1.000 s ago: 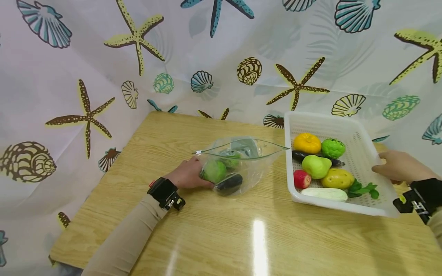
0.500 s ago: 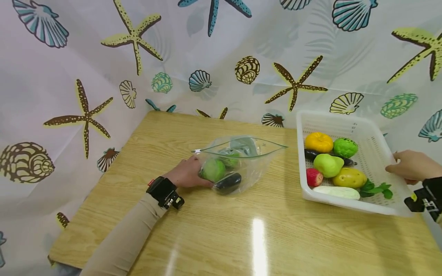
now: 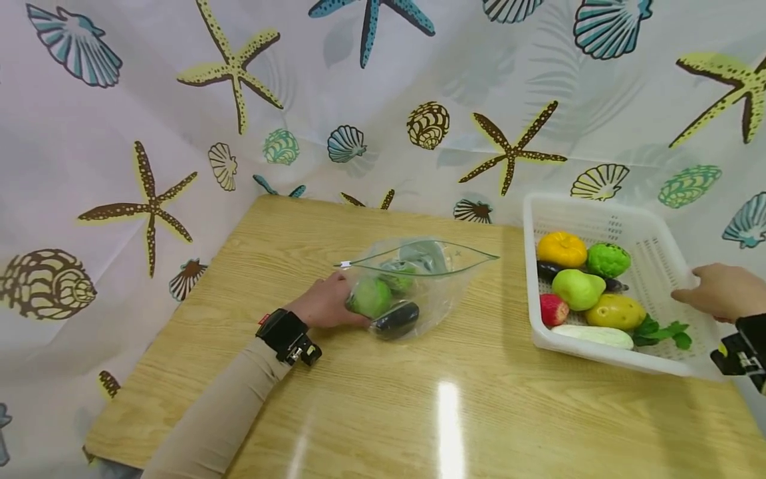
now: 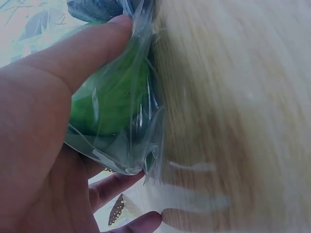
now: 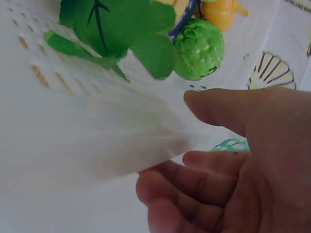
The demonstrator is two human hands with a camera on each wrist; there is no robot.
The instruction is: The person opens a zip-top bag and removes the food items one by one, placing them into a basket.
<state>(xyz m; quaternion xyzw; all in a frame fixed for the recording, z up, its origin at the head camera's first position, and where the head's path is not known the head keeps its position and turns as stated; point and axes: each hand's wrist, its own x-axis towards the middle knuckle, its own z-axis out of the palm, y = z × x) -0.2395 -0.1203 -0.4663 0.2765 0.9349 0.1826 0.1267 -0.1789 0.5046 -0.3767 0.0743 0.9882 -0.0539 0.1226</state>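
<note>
While a shell-and-starfish cloth (image 3: pixel 389 86) hangs behind and along the left of the wooden surface (image 3: pixel 371 412), the step in hand appears to be setting the basket (image 3: pixel 622 360) at the right end. It stands apart from the clear bag (image 3: pixel 443 299), whose zip mouth gapes. The right hand (image 3: pixel 723 291) is spread at the basket's right rim, thumb clear of the fingers; whether it touches, I cannot tell. The left hand (image 3: pixel 326 303) grips the bag's left side. The next move probably calls for freeing the right hand to work at the bag. Inside the basket lie a pear (image 3: pixel 578 289) and a smaller radish (image 3: pixel 553 310).
</note>
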